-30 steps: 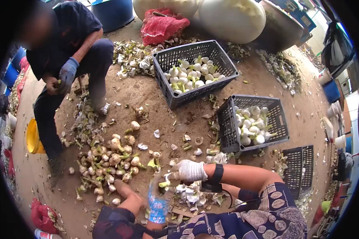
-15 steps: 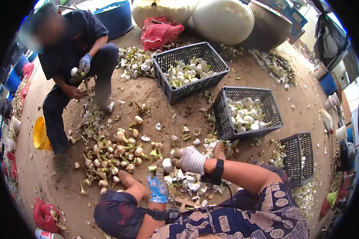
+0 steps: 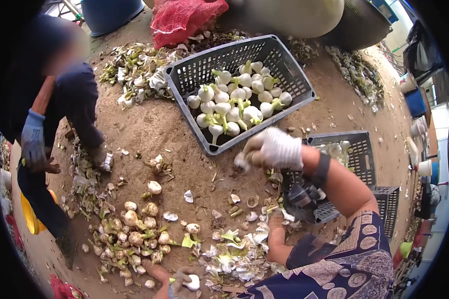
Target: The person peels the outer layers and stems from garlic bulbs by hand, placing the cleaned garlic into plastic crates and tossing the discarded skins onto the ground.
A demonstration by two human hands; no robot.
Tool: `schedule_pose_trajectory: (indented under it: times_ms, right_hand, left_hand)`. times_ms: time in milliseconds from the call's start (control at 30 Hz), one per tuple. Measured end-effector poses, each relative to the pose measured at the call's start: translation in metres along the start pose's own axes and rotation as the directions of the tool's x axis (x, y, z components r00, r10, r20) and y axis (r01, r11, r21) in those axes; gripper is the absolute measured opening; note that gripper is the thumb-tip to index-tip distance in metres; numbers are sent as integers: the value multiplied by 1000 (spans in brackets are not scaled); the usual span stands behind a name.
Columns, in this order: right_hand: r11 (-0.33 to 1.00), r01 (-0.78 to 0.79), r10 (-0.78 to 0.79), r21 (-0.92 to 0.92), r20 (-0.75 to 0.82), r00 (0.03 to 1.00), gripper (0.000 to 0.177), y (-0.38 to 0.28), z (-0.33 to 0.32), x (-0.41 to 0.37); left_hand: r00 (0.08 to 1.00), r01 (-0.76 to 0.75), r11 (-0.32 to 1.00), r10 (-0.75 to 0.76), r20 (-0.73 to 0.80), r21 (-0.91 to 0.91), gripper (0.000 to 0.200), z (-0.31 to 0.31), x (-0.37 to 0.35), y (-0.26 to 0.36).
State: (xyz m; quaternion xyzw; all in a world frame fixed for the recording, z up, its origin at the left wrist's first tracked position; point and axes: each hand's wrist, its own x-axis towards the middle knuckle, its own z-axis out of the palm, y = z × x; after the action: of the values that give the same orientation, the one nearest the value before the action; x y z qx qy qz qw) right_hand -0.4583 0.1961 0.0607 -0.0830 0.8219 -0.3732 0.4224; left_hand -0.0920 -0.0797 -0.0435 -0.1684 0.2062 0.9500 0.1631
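My right hand [image 3: 274,149], in a pale glove, reaches over the ground below the near rim of a dark crate [image 3: 190,130] of white garlic bulbs. Its fingers are curled, and a blurred whitish shape at their tips is too smeared to name. At the bottom, my gloved left hand [image 3: 178,286] holds a clean white garlic bulb [image 3: 193,282]. Left of my legs lies a heap of unpeeled garlic [image 3: 134,238]. White peelings [image 3: 242,256] cover the ground between my feet.
A second crate [image 3: 362,164] with white bulbs stands partly behind my right arm, a third crate [image 3: 388,199] beyond it. At left sits another person [image 3: 75,94] with a gloved hand, near a yellow bucket [image 3: 31,212]. A red net bag [image 3: 184,20] lies at the back.
My hands have moved apart: the right forward toward the crates, the left back toward the bottom edge with a bulb. The view has shifted, and the other person's gloved hand is lower.
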Motion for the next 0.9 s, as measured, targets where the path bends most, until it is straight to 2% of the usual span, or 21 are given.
schedule_pose_trajectory:
  times_ms: [33,67,100,133,167,200,233,267,300,333,400,467,533,600,667,733,800,867,900]
  right_hand:
    - [964,76,-123,-256,-173,977,20,21,-28,15]
    - [957,-44,-71,-286,-378,923,21,36,-47,29]
    - [918,9,-201,-397,-445,873,25,50,-70,34]
    - [930,-33,-148,-366,-456,877,29,53,-95,35]
    - [984,-25,-70,-176,-515,854,29,51,-116,36]
    - [997,76,-64,1,-530,846,29,49,-141,36]
    - [998,3,28,55,-551,834,30,43,-172,38]
    - [999,-20,-7,-38,-611,792,33,24,-193,38]
    - [996,32,-76,-81,-636,768,32,43,-235,57]
    - [961,-153,-48,-229,-686,726,32,27,-248,64]
    - [886,-358,98,-294,-635,766,34,11,-260,89]
    - [819,-362,106,-445,-503,858,37,44,-271,139]
    - [451,-416,128,-790,-404,906,35,70,-253,189]
    - [325,-488,337,-810,-383,860,42,159,-255,252]
    - [549,-641,241,-536,-633,735,30,123,-195,216]
    - [526,-736,310,-426,-709,633,29,115,-183,216]
    - [546,-757,318,-359,-748,583,28,131,-186,223]
    - [522,-727,300,-446,-702,646,29,151,-198,223]
    - [563,-703,291,-435,-691,661,30,166,-208,226]
  left_hand:
    - [1000,25,1000,-25,-15,0,23,-13,-7,0]
    - [967,190,967,-155,-202,170,17,-30,-18,-1]
    - [891,361,882,-231,-391,303,14,-38,-19,1]
    - [825,433,829,-205,-526,355,15,-27,-12,5]
    - [802,437,816,-164,-575,377,16,-17,-7,6]
    - [784,444,806,-137,-606,392,16,-10,-3,6]
    - [772,451,794,-117,-625,408,17,-8,1,8]
    - [765,458,783,-106,-636,421,18,-8,7,9]
    - [757,468,772,-99,-645,431,19,-9,16,9]
    - [746,483,759,-94,-660,438,19,-11,23,8]
    - [729,506,740,-92,-678,443,21,-15,34,7]
    - [709,529,723,-90,-699,444,23,-19,42,4]
    - [696,546,710,-90,-713,444,24,-24,49,3]
    - [681,559,704,-89,-727,438,26,-27,54,1]
    - [665,574,698,-93,-741,428,28,-32,59,1]
    - [655,584,693,-93,-750,424,30,-35,64,-1]
    - [650,588,691,-95,-754,420,31,-35,69,0]
    - [645,589,696,-100,-757,411,33,-33,73,0]
    - [645,591,693,-99,-757,413,34,-32,75,0]
